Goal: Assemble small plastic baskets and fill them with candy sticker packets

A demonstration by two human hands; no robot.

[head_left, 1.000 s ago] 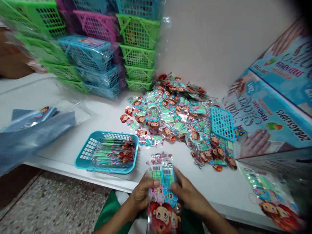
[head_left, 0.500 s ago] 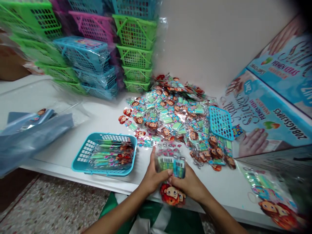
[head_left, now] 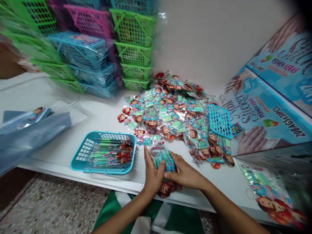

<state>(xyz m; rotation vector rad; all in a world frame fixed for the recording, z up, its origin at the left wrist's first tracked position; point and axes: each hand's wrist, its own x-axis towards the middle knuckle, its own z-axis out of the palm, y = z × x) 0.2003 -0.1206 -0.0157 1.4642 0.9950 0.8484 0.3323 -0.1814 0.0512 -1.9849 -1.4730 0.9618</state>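
Both hands hold a small bundle of cartoon-girl toy packets (head_left: 163, 162) on the white table (head_left: 109, 113), just right of a teal basket. My left hand (head_left: 152, 174) presses the bundle's left side with its fingers closed on it. My right hand (head_left: 185, 172) grips the bundle from the right. The teal basket (head_left: 80, 159) lies near the table's front edge and holds several of the same packets. A large heap of loose packets (head_left: 175, 112) spreads behind my hands.
Stacks of green, blue and pink baskets (head_left: 97, 48) in plastic wrap stand at the back left. Blue cardboard boxes (head_left: 268, 110) line the right side. A teal basket lid (head_left: 220, 121) rests on the heap. Blue plastic bags (head_left: 31, 128) lie at left. More packets (head_left: 270, 191) sit at lower right.
My hands carried the bundle forward from my lap onto the table and lowered it flat beside the teal basket.
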